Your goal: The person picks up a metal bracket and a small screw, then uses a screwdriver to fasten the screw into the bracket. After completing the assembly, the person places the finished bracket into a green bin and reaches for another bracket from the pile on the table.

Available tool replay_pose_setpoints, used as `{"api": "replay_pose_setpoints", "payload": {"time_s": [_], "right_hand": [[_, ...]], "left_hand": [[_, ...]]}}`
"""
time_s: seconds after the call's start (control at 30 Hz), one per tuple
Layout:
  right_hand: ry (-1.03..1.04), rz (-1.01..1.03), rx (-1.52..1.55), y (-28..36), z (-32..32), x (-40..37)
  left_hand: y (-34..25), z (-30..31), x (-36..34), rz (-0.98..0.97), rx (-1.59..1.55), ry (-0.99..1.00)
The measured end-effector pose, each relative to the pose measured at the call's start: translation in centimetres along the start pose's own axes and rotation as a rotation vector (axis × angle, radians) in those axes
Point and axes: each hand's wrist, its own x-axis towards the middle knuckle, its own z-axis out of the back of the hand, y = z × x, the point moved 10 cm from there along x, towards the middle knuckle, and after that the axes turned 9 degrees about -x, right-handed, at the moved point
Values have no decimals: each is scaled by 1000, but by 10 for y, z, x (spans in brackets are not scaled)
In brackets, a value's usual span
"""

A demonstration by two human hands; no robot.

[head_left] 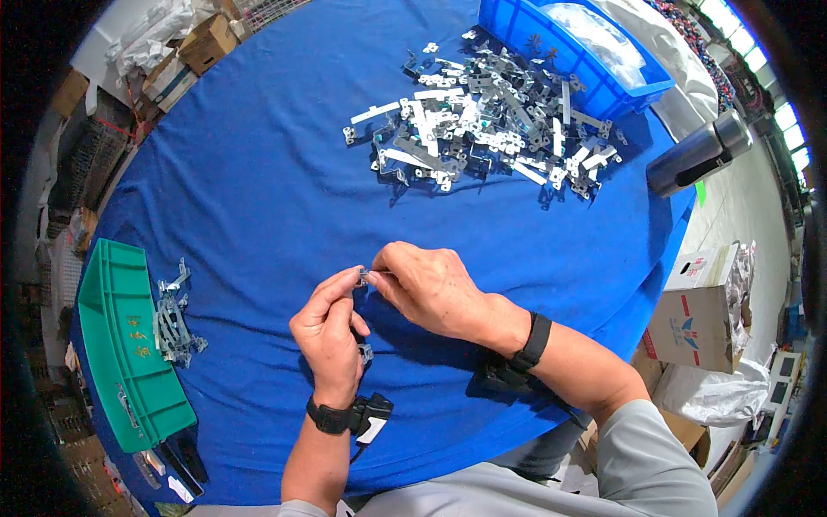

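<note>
My left hand point(334, 332) and my right hand point(431, 289) meet over the middle of the blue cloth. Pinched in the left fingers is a small metal bracket point(363, 274); its lower end point(367, 351) pokes out below the palm. The right thumb and forefinger close at the bracket's top end, and whatever they pinch there is too small to make out. Beyond the hands lies a big heap of metal brackets point(482, 121). A smaller pile of brackets point(175, 323) sits at the left, beside a green tray point(129, 345).
A blue plastic crate point(603, 99) with clear plastic bags stands behind the heap. A steel flask point(699, 153) is at the table's right edge. Cartons point(696, 306) stand off the table at the right. Small tools point(177, 470) lie near the green tray's front end.
</note>
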Motion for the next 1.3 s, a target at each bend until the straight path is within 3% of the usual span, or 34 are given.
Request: {"api": "replay_pose_setpoints", "payload": {"time_s": [0.17, 0.27, 0.37, 0.87, 1.13, 1.2, 1.3], "right_hand": [[-74, 26, 53, 4, 9, 0], [26, -11, -56, -3, -2, -1], [-54, -25, 94, -1, 6, 0], [-14, 26, 12, 1, 1, -1], [-22, -10, 97, 2, 10, 3], [-151, 136, 188, 15, 26, 6], [-69, 215, 140, 23, 15, 5]], "left_hand": [[0, 0, 0, -3, 5, 3], [-1, 0, 0, -17, -1, 7], [0, 0, 0, -15, 2, 8], [0, 0, 1, -49, 1, -15], [6, -1, 2, 23, -21, 38], [3, -5, 2, 44, -60, 52], [1, -13, 2, 77, -124, 74]]}}
